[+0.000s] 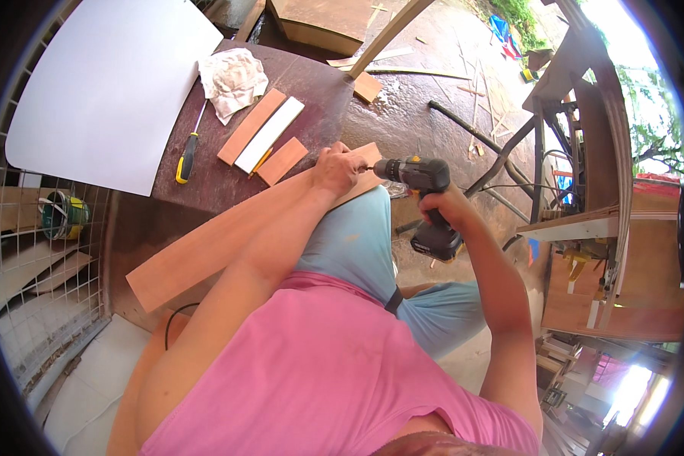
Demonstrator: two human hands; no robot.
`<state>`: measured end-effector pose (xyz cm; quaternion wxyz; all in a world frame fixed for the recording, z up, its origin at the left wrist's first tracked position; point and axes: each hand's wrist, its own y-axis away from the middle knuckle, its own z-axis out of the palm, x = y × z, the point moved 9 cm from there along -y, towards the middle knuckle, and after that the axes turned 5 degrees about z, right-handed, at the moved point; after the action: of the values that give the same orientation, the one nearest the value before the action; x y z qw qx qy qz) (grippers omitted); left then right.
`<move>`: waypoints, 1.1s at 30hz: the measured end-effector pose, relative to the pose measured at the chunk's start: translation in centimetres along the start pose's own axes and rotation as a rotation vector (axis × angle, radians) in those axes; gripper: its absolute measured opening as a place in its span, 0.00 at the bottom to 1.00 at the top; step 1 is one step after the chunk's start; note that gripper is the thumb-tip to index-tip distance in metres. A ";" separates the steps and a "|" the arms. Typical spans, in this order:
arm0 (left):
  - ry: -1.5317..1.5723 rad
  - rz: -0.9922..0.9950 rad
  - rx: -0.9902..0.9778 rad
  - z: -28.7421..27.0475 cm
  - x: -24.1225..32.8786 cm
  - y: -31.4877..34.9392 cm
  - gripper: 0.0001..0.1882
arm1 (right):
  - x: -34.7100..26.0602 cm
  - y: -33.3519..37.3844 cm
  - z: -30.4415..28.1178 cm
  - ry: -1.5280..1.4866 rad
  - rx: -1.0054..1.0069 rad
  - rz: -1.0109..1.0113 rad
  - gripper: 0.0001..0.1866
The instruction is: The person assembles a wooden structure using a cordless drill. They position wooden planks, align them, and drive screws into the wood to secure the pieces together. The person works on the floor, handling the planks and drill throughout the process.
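- Grasped in your right hand (446,205), the drill (425,173) points at the board's (213,245) end by your knee (374,204).
- Left hand (337,169): on the board, grip unclear.
- Drilling looks underway; no finished hole shows.

Head-worn L fisheye cam looks down past pink shirt (319,357) at nearby hands (339,170), w/ rim seemingly blurred.

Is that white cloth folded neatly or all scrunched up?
Scrunched up: the cloth lies in a wrinkled, uneven heap on the table, with no neat folds.
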<state>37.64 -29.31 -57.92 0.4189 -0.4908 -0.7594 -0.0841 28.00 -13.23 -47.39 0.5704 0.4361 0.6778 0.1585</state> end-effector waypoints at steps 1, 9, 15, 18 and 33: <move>0.002 0.003 0.005 -0.1 0.1 0.0 0.06 | 0.0 0.0 0.0 0.000 -0.008 0.006 0.20; -0.012 0.017 0.008 0.1 -0.1 0.1 0.06 | -1.3 0.1 0.5 0.079 -0.009 0.047 0.19; -0.026 0.038 -0.013 0.3 0.0 0.1 0.07 | -2.2 -0.7 0.1 0.157 -0.010 0.104 0.14; -0.039 0.047 -0.012 0.4 0.1 0.0 0.08 | -3.1 -1.6 0.3 0.214 -0.032 0.117 0.11; -0.043 0.115 0.125 -0.1 -0.1 0.2 0.06 | -5.9 -2.0 1.7 0.276 -0.087 0.100 0.11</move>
<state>37.90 -29.32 -58.03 0.4363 -0.5084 -0.7424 -0.0018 28.56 -19.40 -45.64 0.4813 0.4182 0.7198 0.2743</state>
